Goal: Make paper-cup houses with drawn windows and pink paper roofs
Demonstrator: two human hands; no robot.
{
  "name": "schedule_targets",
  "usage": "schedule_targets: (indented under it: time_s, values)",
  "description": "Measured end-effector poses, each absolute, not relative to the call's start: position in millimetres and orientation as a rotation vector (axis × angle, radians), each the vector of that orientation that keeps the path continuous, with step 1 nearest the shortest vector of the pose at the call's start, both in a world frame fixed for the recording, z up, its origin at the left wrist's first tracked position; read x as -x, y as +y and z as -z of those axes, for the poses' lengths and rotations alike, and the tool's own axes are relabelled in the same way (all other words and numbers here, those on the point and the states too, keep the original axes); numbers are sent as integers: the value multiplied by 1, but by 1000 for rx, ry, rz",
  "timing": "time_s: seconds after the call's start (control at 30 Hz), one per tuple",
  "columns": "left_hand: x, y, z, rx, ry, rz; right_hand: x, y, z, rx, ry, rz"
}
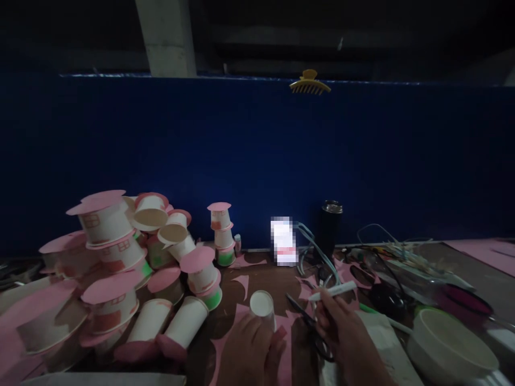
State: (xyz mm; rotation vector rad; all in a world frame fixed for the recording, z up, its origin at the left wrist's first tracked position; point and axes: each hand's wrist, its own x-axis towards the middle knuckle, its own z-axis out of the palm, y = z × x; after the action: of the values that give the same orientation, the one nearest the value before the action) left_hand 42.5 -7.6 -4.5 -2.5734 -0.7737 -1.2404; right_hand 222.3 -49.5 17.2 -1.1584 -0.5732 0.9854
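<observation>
My left hand (251,348) is closed round a white paper cup (262,305) that stands upside down on a sheet of pink paper (237,343) on the brown table. My right hand (346,332) grips a white marker pen (333,292), its tip pointing left toward the cup. Black scissors (309,324) lie on the table between my two hands.
A big heap of paper cups with pink paper lids (120,268) fills the left. A short stack of such cups (221,236) stands at the back. A black flask (328,225), cables, pink scraps and a white bowl (450,346) lie right. A blue partition (257,161) closes the back, a yellow hair clip (309,83) on top.
</observation>
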Motion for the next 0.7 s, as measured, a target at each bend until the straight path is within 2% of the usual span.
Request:
schedule_targets:
  time_s: [0.23,0.3,0.4,0.53,0.7]
  values:
    - [-46,-1,13,2775,-676,675,-216,-51,-14,1180,-655,-939]
    - [-44,-1,14,2783,-673,751,-215,-50,-9,1200,-689,-933]
    - [-39,-3,14,2737,-720,1106,-216,-49,-4,1227,-689,-924]
    - [-35,-1,14,2529,-1280,1545,-217,-50,-4,1206,-709,-889]
    - [-40,9,17,2629,-1831,1474,-214,-52,-5,1168,-797,-837]
